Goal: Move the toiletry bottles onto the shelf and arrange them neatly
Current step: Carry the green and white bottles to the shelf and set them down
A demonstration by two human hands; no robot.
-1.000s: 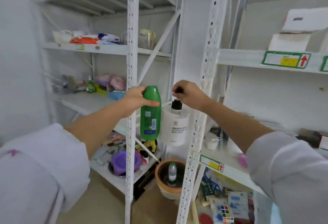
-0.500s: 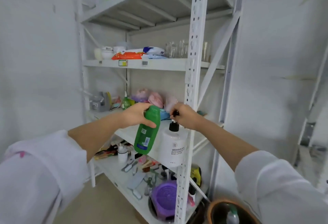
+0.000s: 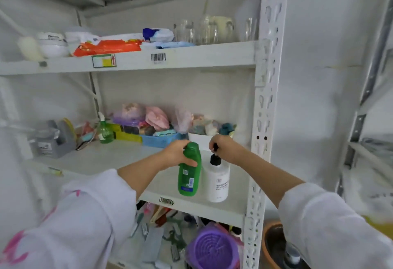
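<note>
Green bottle (image 3: 190, 170) gripped (left hand (image 3: 176, 153)), upright.

Walls: white and plain, behind the rack (image 3: 266, 98) and to its right.
Furniture: a white metal rack with a perforated upright and flat boards.
Upper board (image 3: 191, 55): it carries glass jars (image 3: 204, 31), an orange packet (image 3: 106, 47) and a white bowl (image 3: 52, 44).
Board edge: a barcode sticker (image 3: 158, 57) and a yellow-green label (image 3: 104, 61).
Below: a purple basket (image 3: 212, 249).
Light: soft, even, bright.
</note>
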